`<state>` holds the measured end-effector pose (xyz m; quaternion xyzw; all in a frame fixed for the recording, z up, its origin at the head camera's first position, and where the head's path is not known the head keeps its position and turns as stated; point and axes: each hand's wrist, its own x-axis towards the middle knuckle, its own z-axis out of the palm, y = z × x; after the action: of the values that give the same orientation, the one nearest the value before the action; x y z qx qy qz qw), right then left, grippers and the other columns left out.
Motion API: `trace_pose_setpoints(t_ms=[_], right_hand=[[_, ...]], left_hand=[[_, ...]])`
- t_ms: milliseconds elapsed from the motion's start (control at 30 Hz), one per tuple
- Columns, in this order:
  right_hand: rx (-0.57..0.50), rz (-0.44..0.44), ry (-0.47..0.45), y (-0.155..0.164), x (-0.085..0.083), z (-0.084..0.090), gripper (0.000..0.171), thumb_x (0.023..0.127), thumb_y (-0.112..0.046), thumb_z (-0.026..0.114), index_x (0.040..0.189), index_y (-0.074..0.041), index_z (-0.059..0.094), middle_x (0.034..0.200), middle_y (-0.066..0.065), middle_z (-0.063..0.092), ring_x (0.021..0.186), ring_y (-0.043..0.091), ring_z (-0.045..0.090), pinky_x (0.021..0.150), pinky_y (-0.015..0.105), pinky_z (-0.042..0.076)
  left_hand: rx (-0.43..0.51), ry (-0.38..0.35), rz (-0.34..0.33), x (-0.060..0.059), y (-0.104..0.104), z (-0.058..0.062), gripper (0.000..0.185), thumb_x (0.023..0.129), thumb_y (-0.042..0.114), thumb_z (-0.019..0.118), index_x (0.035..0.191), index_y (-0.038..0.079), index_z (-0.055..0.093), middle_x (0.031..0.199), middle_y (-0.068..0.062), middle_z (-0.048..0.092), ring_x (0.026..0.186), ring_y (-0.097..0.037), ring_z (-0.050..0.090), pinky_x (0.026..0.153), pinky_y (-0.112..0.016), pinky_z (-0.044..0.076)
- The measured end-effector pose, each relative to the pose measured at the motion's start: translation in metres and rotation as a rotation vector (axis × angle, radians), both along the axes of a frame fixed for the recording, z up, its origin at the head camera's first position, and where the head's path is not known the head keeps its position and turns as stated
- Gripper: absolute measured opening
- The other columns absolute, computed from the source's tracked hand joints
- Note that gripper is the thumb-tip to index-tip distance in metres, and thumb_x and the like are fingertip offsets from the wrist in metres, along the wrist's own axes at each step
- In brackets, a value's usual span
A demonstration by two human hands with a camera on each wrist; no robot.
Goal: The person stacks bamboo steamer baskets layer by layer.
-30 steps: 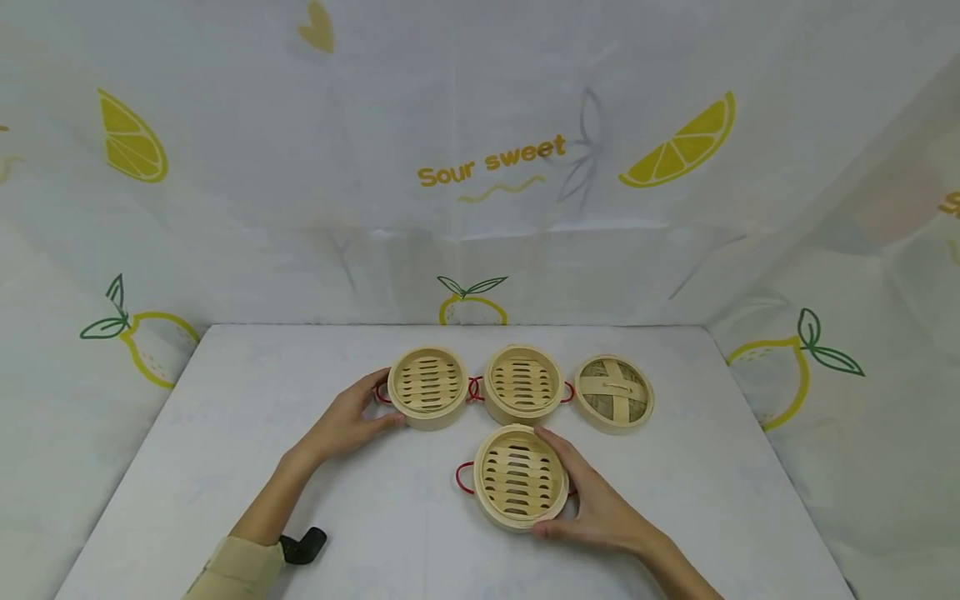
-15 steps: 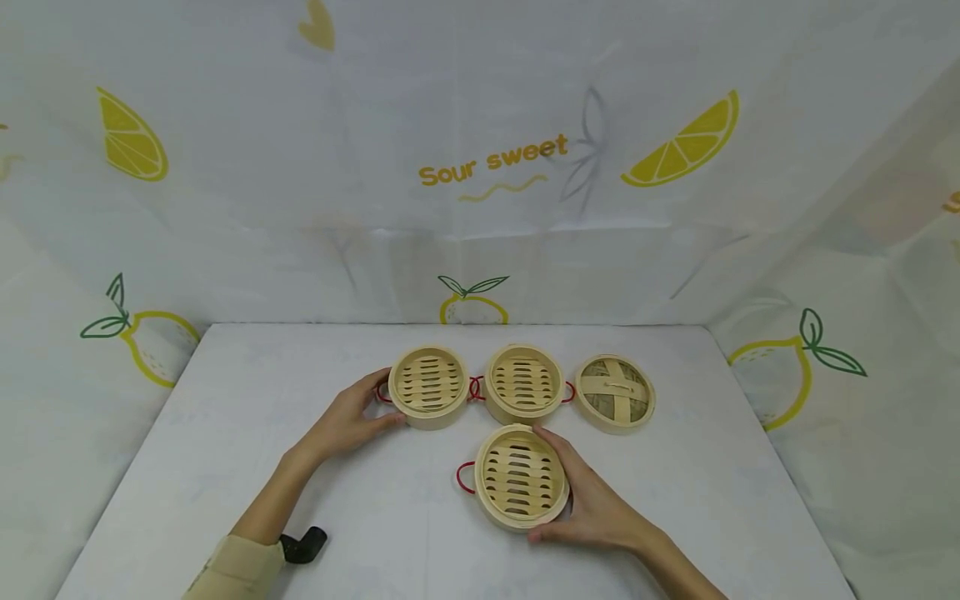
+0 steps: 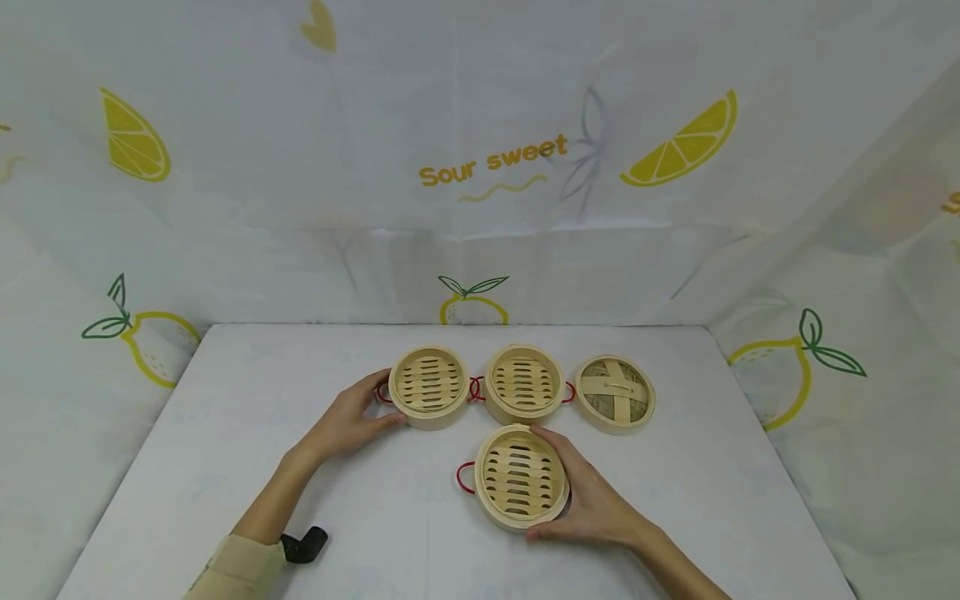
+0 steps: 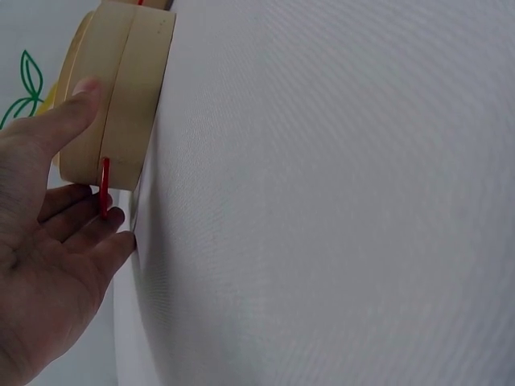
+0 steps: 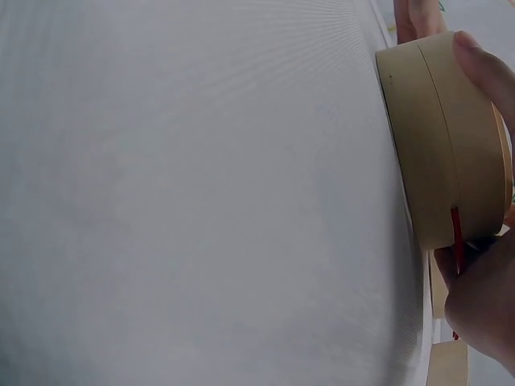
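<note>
Two round bamboo steamer baskets stand side by side at the back, a left one (image 3: 429,387) and a middle one (image 3: 524,383). My left hand (image 3: 352,425) grips the left basket from its left side, thumb on the near wall. In the left wrist view that thumb (image 4: 84,92) presses the wall, and the other fingers lie by a red loop handle (image 4: 105,189). A third steamer basket (image 3: 521,477) sits in front of the middle one. Its right side is held by my right hand (image 3: 596,504), with the thumb on the near wall and fingers reaching round behind.
A woven bamboo steamer lid (image 3: 616,394) lies right of the middle basket. All this stands on a white-covered table (image 3: 390,533), with a lemon-print curtain (image 3: 337,275) behind it. A small black device (image 3: 305,546) sits at my left wrist.
My right hand has shifted slightly left around the front basket, its thumb further along the near wall; that basket's right handle has become hidden. My left hand stays put.
</note>
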<state>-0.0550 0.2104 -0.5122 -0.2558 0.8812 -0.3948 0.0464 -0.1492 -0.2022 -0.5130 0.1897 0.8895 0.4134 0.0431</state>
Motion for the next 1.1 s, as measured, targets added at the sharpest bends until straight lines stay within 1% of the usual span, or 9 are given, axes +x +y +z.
trace_pose_setpoints(t_ms=[167,267,400,500,800,933,1100], right_hand=[[-0.019,-0.002,0.012,0.000,0.000,-0.002,0.134,0.063,-0.054,0.105,0.169,-0.021,0.031,0.163,-0.005,0.050,0.147,0.018,0.055,0.124,0.032,0.047],[-0.037,0.006,0.017,0.000,0.000,-0.003,0.132,0.064,-0.054,0.105,0.169,-0.020,0.032,0.163,-0.003,0.051,0.147,0.018,0.055,0.124,0.027,0.045],[-0.064,0.023,0.023,0.000,-0.002,-0.005,0.130,0.064,-0.052,0.105,0.167,-0.018,0.034,0.161,-0.001,0.052,0.145,0.018,0.056,0.124,0.024,0.044],[-0.075,0.038,0.029,0.001,-0.003,-0.005,0.130,0.064,-0.051,0.105,0.167,-0.016,0.034,0.159,0.000,0.054,0.144,0.018,0.057,0.123,0.024,0.045],[-0.093,0.065,0.023,0.001,-0.004,-0.004,0.130,0.064,-0.053,0.105,0.167,-0.019,0.033,0.158,-0.001,0.054,0.144,0.018,0.057,0.125,0.024,0.044],[-0.093,0.069,0.026,0.000,-0.004,0.000,0.130,0.064,-0.054,0.105,0.167,-0.020,0.033,0.158,-0.002,0.054,0.144,0.017,0.057,0.125,0.024,0.043],[-0.093,0.068,0.036,-0.001,-0.005,0.010,0.131,0.062,-0.050,0.106,0.167,-0.020,0.034,0.159,-0.002,0.054,0.145,0.018,0.057,0.126,0.025,0.042]], left_hand=[[0.003,-0.012,-0.001,0.000,0.000,-0.001,0.086,0.093,0.027,0.089,0.160,-0.004,0.045,0.163,-0.025,0.053,0.155,-0.044,0.049,0.126,-0.055,0.046],[-0.005,-0.008,0.004,0.000,-0.001,-0.002,0.086,0.093,0.027,0.089,0.160,-0.004,0.045,0.163,-0.025,0.053,0.155,-0.044,0.049,0.126,-0.056,0.045],[-0.009,-0.004,0.009,0.000,-0.001,-0.003,0.086,0.093,0.029,0.089,0.160,-0.003,0.046,0.163,-0.024,0.053,0.155,-0.043,0.050,0.126,-0.056,0.046],[-0.004,-0.007,0.006,-0.001,-0.001,-0.003,0.086,0.093,0.029,0.089,0.160,-0.002,0.046,0.163,-0.024,0.053,0.155,-0.043,0.049,0.126,-0.056,0.046],[-0.009,-0.013,0.004,-0.002,0.001,0.000,0.087,0.092,0.028,0.090,0.160,-0.002,0.046,0.163,-0.024,0.054,0.155,-0.043,0.049,0.126,-0.057,0.046],[-0.012,-0.011,0.003,-0.003,0.000,0.000,0.086,0.092,0.028,0.090,0.160,-0.002,0.046,0.163,-0.023,0.054,0.155,-0.042,0.050,0.126,-0.057,0.046],[-0.014,-0.007,0.004,-0.002,0.000,0.000,0.086,0.092,0.027,0.089,0.160,-0.002,0.046,0.162,-0.023,0.055,0.154,-0.042,0.051,0.125,-0.058,0.046]])
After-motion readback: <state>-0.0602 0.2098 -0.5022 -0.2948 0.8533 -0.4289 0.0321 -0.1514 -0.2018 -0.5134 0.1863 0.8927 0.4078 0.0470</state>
